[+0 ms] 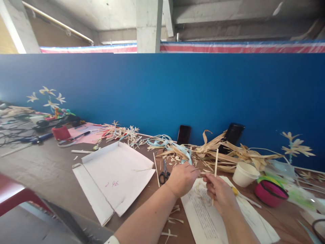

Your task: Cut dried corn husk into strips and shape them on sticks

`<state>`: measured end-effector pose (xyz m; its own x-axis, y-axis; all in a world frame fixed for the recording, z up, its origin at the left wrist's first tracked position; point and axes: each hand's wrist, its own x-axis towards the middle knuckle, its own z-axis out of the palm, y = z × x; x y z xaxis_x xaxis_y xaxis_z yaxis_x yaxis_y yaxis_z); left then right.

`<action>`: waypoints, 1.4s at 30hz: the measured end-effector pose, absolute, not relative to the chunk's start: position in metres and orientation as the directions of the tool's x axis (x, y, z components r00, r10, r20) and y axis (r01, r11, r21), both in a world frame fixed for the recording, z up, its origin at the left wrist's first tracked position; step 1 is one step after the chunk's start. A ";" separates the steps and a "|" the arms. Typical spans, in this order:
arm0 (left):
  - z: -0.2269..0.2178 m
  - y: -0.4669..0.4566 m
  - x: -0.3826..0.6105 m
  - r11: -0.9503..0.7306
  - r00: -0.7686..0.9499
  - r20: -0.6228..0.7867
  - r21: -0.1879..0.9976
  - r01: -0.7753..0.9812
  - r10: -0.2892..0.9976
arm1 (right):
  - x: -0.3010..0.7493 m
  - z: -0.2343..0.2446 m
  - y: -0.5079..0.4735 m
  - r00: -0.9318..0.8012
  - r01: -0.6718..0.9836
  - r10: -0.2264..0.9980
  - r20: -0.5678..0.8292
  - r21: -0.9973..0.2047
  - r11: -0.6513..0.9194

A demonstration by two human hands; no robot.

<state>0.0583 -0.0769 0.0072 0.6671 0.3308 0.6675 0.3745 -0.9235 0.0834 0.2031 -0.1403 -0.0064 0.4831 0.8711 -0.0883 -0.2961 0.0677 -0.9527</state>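
Observation:
My right hand [219, 191] grips a thin pale stick [216, 162], which stands nearly upright and sticks out above and below the fingers. Close beside it, my left hand [183, 179] is closed, its fingertips pinched; a small pale sliver seems to lie between the two hands, too small to name. Below them lies a sheet of printed paper [200, 217] with pale scraps on it. Black-handled scissors [164, 174] rest left of my left hand, next to another thin stick [156, 169]. Behind the hands are dry corn husks [210, 145] and light blue ribbon [186, 152].
An open white cardboard box lid [119, 179] lies to the left. At right stand a paper cup [245, 173] and a pink round container [271, 193]. Two phones [184, 134] lean against the blue partition [152, 91]. Husk flowers [297, 147] stand at both ends.

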 end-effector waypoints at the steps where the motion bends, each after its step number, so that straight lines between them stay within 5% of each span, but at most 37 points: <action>1: 0.007 -0.077 0.059 -0.919 0.634 0.681 0.157 0.361 0.365 | 0.203 -0.007 -0.141 0.488 -0.287 0.869 -0.078 -0.955 0.076; 4: 0.005 -0.074 0.059 -0.818 0.495 0.652 0.479 0.318 0.575 | 0.203 -0.006 -0.142 0.500 -0.263 0.864 -0.056 -0.961 0.090; 8: 0.006 -0.068 0.059 -0.475 0.512 0.320 0.856 0.205 0.797 | 0.201 -0.005 -0.144 0.477 -0.225 0.878 -0.034 -0.971 0.084; 13: 0.005 -0.064 0.063 -0.146 0.631 0.024 0.979 0.142 0.776 | 0.199 -0.005 -0.144 0.447 -0.147 0.895 -0.006 -0.987 0.066; 28: 0.008 -0.066 0.061 -0.056 0.668 0.005 0.997 0.056 0.744 | 0.199 -0.005 -0.145 0.463 -0.149 0.886 -0.016 -0.987 0.059; 31: 0.007 -0.067 0.062 -0.203 0.596 0.098 0.973 0.111 0.797 | 0.198 -0.004 -0.144 0.489 -0.168 0.872 -0.027 -0.984 0.064; 36: 0.008 -0.075 0.059 -0.748 0.509 0.566 0.600 0.285 0.648 | 0.197 0.000 -0.145 0.527 -0.187 0.848 -0.051 -0.981 0.057; 39: 0.005 -0.075 0.059 -0.835 0.547 0.631 0.433 0.340 0.550 | 0.195 0.002 -0.145 0.519 -0.185 0.853 -0.059 -0.982 0.045; 42: 0.003 -0.072 0.059 -0.849 0.560 0.639 0.396 0.349 0.528 | 0.194 0.003 -0.145 0.501 -0.188 0.862 -0.071 -0.982 0.028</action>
